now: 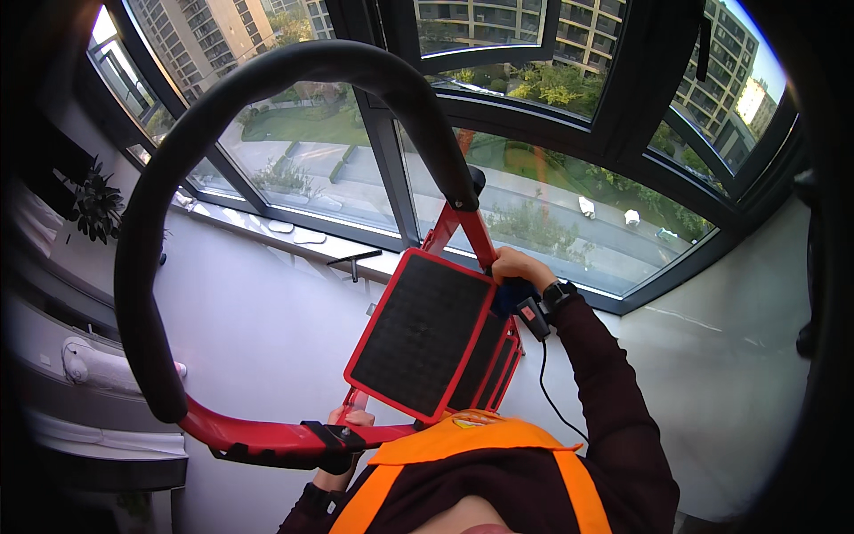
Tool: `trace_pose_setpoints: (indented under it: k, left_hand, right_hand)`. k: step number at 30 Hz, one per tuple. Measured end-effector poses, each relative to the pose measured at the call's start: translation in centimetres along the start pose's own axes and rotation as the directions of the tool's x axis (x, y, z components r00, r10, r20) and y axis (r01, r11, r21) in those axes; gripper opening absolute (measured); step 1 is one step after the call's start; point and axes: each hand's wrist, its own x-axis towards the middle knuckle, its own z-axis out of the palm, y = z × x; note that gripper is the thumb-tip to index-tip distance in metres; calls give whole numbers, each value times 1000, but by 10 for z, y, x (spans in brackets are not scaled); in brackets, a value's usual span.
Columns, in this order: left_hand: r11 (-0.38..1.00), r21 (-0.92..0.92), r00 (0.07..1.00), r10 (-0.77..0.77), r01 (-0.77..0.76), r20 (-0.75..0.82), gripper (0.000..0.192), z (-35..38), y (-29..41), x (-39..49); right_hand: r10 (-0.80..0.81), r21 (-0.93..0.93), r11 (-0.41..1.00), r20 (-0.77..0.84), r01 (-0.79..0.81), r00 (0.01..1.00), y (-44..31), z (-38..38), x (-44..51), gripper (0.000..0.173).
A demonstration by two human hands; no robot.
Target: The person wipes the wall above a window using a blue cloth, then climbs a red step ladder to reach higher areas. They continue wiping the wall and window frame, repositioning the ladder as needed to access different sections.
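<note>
A red folding step ladder (467, 237) with black treads and a black padded hoop handrail (143, 193) stands right in front of me. My left hand (353, 417) grips a red leg of its frame, below the top step (423, 334) and beside the black-strapped lower rail. On the other side, my right hand (520, 263) is closed around the red upright near the top step's corner. A dark blue cloth (514, 295) is under that hand, partly hidden. A small black device (534, 319) with a cable hangs at my right wrist.
Large dark-framed windows (607, 143) rise beyond the ladder. On the low sill are white cloths or pads (310, 237) and a black squeegee (354, 259). A potted plant (99, 207) stands at far left, above a white rolled item (107, 364). A pale wall (720, 367) is at right.
</note>
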Motion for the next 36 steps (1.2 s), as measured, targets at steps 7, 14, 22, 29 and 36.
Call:
trace_pose_setpoints:
  k: [7, 14, 22, 29, 36]
  left_hand:
    - [967, 254, 964, -90, 25, 252, 24, -1, 37, 35]
    - [150, 665, 671, 329, -732, 665, 30, -10, 24, 46]
    - [-83, 581, 202, 890, -809, 409, 50, -79, -31, 85]
    - [-555, 718, 93, 761, -420, 642, 53, -114, -91, 126]
    - [-456, 797, 333, 737, -396, 588, 57, -132, -128, 193]
  right_hand:
    - [-86, 174, 981, 16, 82, 996, 30, -12, 33, 46]
    - [-166, 316, 927, -139, 203, 976, 98, 7, -25, 63]
    - [37, 689, 722, 59, -67, 998, 268, 33, -169, 41]
    - [198, 903, 303, 254, -305, 947, 363, 45, -250, 34]
    - [14, 902, 418, 115, -110, 993, 311, 36, -244, 30]
